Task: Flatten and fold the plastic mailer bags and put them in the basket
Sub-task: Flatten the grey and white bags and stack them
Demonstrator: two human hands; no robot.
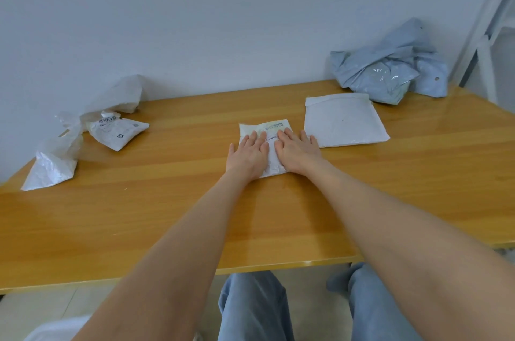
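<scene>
A small white bag (266,129) with a printed label lies flat on the wooden counter (167,201), about in its middle. Both hands rest on this bag, palms down. The left hand (246,155) covers the left half, with the fingers straight and a little spread, and its thumb reaches over the left edge onto the wood. The right hand (299,152) lies on the right half, also with straight fingers, and its outer fingers pass over the right edge of the bag. Neither hand grips anything; they only press flat. Between the two hands a narrow strip of the bag shows, and the labelled far edge shows beyond the fingertips.

Just to the right of the small white bag lies a flat white padded mailer (345,120). It is very near the right hand, but I cannot tell if they touch. Further right and behind, against the wall (223,20), sits a heap of crumpled grey-blue bags (390,67). Well to the left of the small white bag are three crumpled white ones: a labelled bag (118,131), a tall bag (122,95) behind it at the wall, and a thin bag (53,165) at the left edge of the counter. Below the near edge of the counter, the person's blue jeans (250,307) show.
</scene>
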